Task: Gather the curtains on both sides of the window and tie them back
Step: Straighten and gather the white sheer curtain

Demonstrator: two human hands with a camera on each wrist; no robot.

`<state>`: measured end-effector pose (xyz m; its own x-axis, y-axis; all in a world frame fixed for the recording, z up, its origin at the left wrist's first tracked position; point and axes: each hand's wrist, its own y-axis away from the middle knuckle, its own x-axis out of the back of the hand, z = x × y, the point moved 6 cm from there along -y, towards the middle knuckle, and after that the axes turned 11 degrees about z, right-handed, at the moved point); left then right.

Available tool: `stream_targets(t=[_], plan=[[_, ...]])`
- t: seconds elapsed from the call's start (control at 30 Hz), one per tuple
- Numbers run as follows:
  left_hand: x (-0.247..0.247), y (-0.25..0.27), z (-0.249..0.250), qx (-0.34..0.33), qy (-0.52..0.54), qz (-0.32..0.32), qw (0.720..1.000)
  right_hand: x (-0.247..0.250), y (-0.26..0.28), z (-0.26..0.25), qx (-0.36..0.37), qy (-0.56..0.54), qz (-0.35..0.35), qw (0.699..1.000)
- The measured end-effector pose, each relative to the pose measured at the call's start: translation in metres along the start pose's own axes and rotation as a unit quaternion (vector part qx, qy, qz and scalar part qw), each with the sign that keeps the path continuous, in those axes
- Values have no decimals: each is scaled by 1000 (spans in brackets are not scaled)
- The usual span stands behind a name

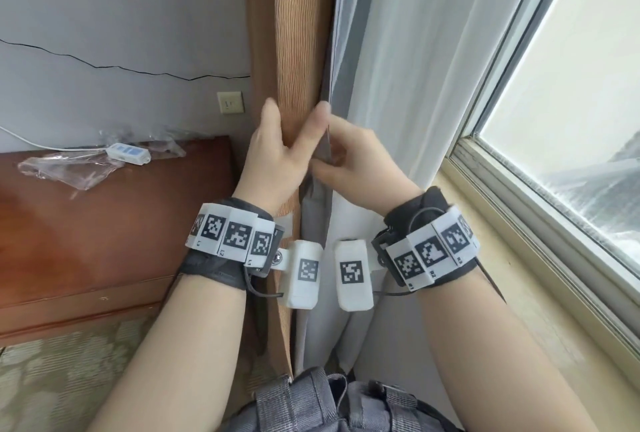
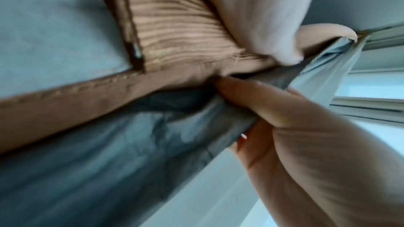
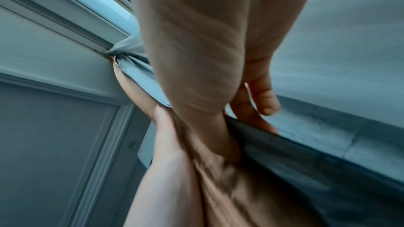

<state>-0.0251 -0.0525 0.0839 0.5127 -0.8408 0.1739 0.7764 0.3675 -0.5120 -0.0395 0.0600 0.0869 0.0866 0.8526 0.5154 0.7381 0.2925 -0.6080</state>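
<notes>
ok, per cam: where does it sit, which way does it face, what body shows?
Head: on the head, facing forward-down at brown curtain; left hand, right hand, forearms show.
Left wrist: looks up the curtain; both hands show.
Right wrist: looks up toward window frame; both hands show.
Shared: hands, curtain.

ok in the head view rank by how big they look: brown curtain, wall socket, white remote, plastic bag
1. brown curtain
2. plastic bag
3. white remote and wall socket: look about alike, so unranked.
</notes>
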Motion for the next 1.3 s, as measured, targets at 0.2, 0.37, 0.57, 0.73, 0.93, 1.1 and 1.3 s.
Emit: stream_targets(t=[0.2,0.37,0.57,0.73,0.93,1.1,1.3], plan=[[-7,-11,-7,24,-58,-53,997,-28,16,9,-49,27,-173,983],[-9,-17,-4,3,-62,-37,997,10,7,25,-138,-100,-58,984],[-9,-23,-11,-1,-54,-14,998,96,4,56,-168,0,420,892],[-4,-28,-17,10,-49,10,999,112,1,84,-275,132,465,831],[3,-31,-21,15,-40,28,999,125,-1,107,-302,34,501,810],[5,-32,-24,16,-40,53,998,102,4,70,-126,-56,482,865],[-8,-27,-20,19,-16,33,999,54,-2,34,-77,-119,262,955]])
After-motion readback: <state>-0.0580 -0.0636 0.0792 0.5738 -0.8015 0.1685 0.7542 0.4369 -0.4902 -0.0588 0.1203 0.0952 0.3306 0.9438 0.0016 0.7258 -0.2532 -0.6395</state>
